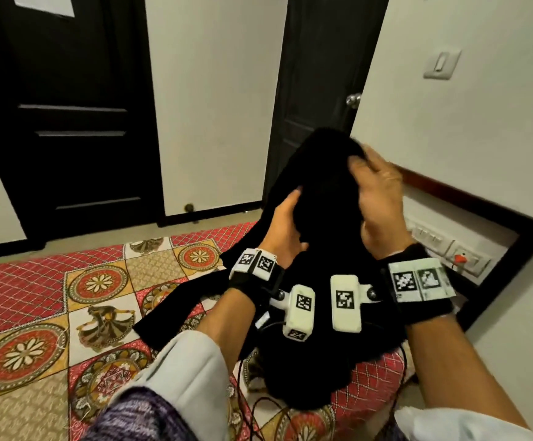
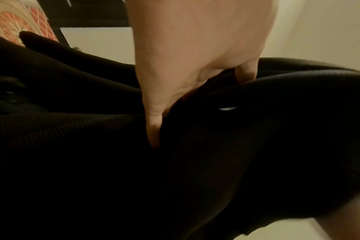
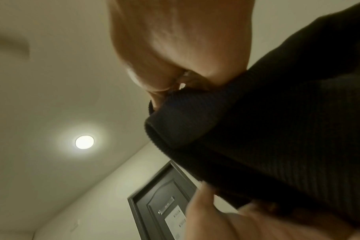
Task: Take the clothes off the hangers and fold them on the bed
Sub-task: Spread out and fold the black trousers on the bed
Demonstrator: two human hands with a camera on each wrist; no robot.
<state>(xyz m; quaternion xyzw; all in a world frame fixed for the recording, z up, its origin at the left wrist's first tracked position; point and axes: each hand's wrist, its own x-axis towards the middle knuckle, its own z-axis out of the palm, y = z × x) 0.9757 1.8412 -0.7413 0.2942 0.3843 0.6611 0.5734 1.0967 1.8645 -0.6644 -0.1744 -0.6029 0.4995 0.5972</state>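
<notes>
While the black top [image 1: 319, 237] stood bunched above the bed [image 1: 35, 300], both hands clutched it: left hand [image 1: 285, 224] gripping mid-fabric, right hand [image 1: 376, 198] curled over its ribbed upper edge, probably to work it free. No hanger showed.

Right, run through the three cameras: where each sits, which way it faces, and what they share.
Head: worn on the head, facing forward and down at the bed; shows both forearms, the left hand and the right hand.
Left wrist: looks along the left hand at its fingers in the black garment.
Right wrist: tilted up toward the ceiling light; shows the right hand gripping ribbed fabric.
Shared: all three show the black garment.
</notes>
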